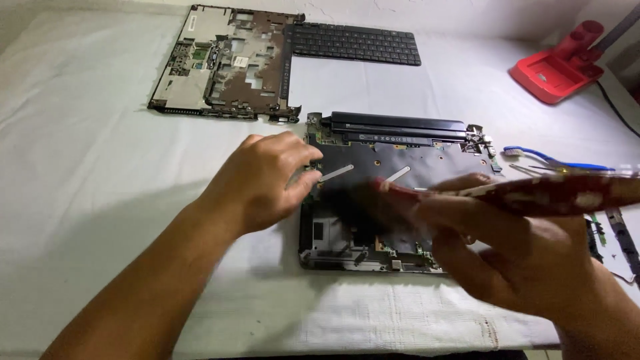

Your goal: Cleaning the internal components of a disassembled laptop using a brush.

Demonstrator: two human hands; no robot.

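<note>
Clearly the exposed laptop base (373,200) lies open on the white-covered bench (100,167), its long black battery (399,125) at the far edge, and both hands are over it. The left hand (263,180) rests at the base's left rim, fingers curled down onto the edge beside a silver bracket (337,173); whether it pinches anything small there I cannot tell. The right hand (513,253) has its grip closed on a red, white-patterned brush or flat tool (533,195) (blurred, so its exact kind is unclear), whose dark end sits over the board's middle. The risk, as I judge it, is a hard sweep snagging a loose cable or connector, or flicking a small part off onto the cloth. A slip of the left hand could let the base skid. The separated top cover (223,63), keyboard (357,43), blue toothbrush (553,159) and red stand (557,67) lie well apart.
</note>
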